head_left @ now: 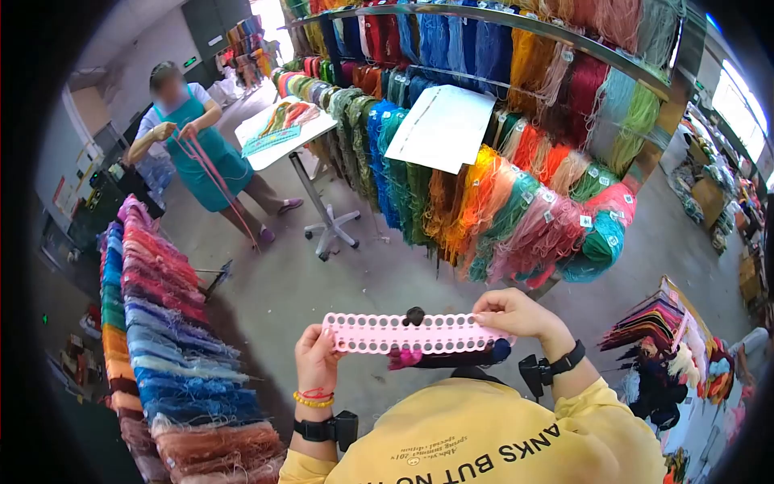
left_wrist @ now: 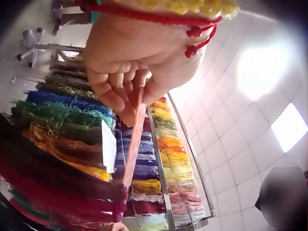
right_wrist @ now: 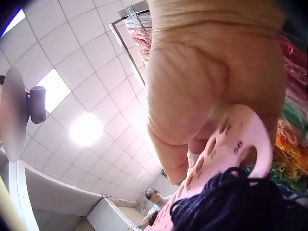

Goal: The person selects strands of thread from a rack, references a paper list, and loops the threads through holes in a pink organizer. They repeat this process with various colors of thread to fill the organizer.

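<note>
A long pink thread card (head_left: 379, 335) with rows of round holes along both edges stretches between my two hands. Its left end is pinched by my left hand (head_left: 316, 359), thumb against fingers; in the left wrist view the strip (left_wrist: 136, 139) appears edge-on. My right hand (head_left: 520, 313) grips the other end, where the right wrist view shows a printed number on the card (right_wrist: 260, 134). From the holes hang a magenta thread bundle (head_left: 405, 358) and a navy thread bundle (right_wrist: 226, 202). A small black tuft (head_left: 414, 315) stands at the upper edge.
Ahead, a curved rack holds many coloured thread skeins (head_left: 484, 218), with white paper sheets (head_left: 443, 125) lying on top. Another skein rack (head_left: 185, 363) stands at left. Beyond it, a person in a teal apron (head_left: 197, 137) holds pink strands beside a small wheeled table (head_left: 318, 129).
</note>
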Demonstrator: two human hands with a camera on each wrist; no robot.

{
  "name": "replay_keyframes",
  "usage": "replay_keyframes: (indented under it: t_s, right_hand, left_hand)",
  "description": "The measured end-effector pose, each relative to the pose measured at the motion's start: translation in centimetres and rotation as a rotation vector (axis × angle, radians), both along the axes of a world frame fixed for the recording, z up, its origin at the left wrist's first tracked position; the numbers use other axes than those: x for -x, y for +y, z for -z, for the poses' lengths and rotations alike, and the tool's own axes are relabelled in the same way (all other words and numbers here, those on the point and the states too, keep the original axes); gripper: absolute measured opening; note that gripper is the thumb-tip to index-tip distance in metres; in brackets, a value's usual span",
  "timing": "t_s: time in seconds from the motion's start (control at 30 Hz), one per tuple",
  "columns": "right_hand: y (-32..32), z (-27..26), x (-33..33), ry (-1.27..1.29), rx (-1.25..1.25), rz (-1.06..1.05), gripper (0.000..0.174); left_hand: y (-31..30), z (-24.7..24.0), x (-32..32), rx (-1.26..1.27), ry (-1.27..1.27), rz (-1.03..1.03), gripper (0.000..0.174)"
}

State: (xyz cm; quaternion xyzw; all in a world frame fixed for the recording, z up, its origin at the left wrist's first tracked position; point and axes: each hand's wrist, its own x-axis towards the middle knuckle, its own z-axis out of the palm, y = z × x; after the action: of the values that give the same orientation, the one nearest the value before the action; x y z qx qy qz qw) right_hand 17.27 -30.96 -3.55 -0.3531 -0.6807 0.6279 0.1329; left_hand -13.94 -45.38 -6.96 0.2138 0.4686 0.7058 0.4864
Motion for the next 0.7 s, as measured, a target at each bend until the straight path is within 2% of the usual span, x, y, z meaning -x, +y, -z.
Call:
replay_keyframes:
  t_s: [0.13, 0.27, 0.4, 0.5, 0.53, 0.63, 0.7]
  right_hand:
    - [4.1, -0.3, 4.6, 0.095, 0.002, -0.092, 0.02]
    - [9.1, 0.4, 10.2, 0.086, -0.028, -0.239, 0.022]
    - [15.1, 1.8, 16.0, 0.13, -0.07, -0.316, 0.024]
    - [19.6, 1.3, 19.5, 0.157, -0.088, -0.307, 0.024]
    - [20.9, 1.2, 20.3, 0.218, -0.163, -0.293, 0.024]
    - [24.4, -0.3, 21.5, 0.164, -0.062, -0.239, 0.024]
    - [25.9, -1.1, 21.7, 0.176, -0.044, -0.164, 0.024]
  left_hand:
    - [1.1, -0.1, 3.4, -0.02, -0.075, -0.078, 0.007]
    - [3.5, 0.4, 7.9, -0.034, -0.095, -0.126, 0.006]
    - [8.4, -0.3, 11.8, -0.053, -0.062, -0.166, 0.011]
    - [13.7, -2.3, 13.7, -0.043, -0.204, -0.222, 0.019]
    - [15.1, -2.1, 15.0, -0.053, -0.076, -0.145, 0.024]
    - [19.8, -1.8, 17.9, -0.113, 0.024, -0.048, 0.025]
    - [23.2, -2.5, 18.2, -0.131, -0.037, 0.03, 0.027]
